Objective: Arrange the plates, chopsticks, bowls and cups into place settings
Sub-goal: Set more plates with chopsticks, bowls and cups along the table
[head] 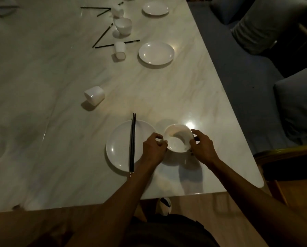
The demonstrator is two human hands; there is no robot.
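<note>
Here, both hands, left hand (153,146) and right hand (201,147), clasp a tilted white bowl (178,138); it could slip, striking the plate (120,147).

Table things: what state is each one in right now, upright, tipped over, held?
Bowl: tilted, held at its rim by left hand and right hand.
Near plate: flat, with chopstick pair lying across it.
Near cup: on its side.
Middle plate: flat, bare.
Far plate: flat, bare.
Cup by middle plate: tipped over.
Far bowl: tilted.
Loose chopsticks: scattered.
</note>
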